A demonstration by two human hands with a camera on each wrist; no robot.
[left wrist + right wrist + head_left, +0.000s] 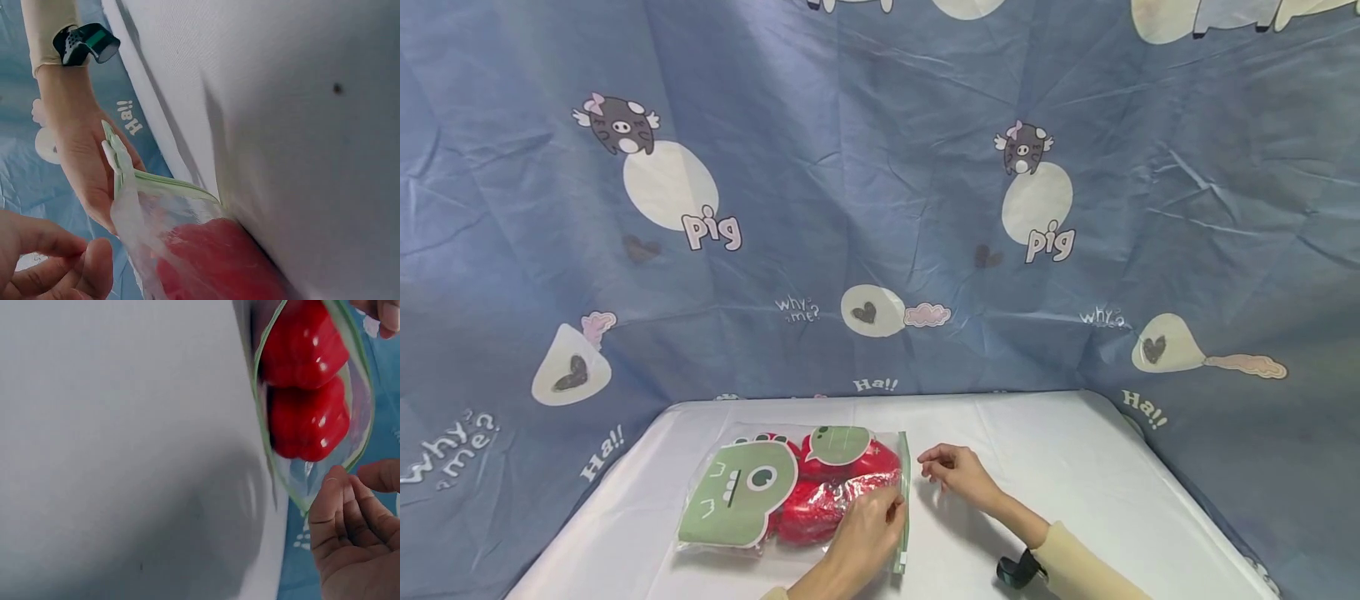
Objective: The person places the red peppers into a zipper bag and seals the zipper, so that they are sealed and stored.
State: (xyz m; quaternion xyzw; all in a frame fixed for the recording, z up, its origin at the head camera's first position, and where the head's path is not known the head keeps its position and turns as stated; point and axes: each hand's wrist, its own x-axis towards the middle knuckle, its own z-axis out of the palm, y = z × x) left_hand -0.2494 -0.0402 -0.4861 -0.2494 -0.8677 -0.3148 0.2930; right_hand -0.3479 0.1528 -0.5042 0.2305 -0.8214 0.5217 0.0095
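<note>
A clear zip bag (741,492) with a green cartoon monster print lies on the table, its green-edged mouth facing right. Inside are two glossy red bell peppers (306,340), seen through the gaping mouth in the right wrist view. My left hand (868,521) is over the bag's near right part, beside the zip strip. In the left wrist view that hand's fingers (53,240) are loosely curled, thumb near a fingertip, nothing visible between them. Just right of the mouth, my right hand (962,475) hovers with relaxed, bent fingers, its fingertips close to the green rim (369,425).
White cloth covers the table (1037,467). Behind it hangs a blue curtain (880,200) printed with pigs and words. A dark strap device (1021,570) sits at my right wrist. A small slider (903,560) is at the zip strip's near end.
</note>
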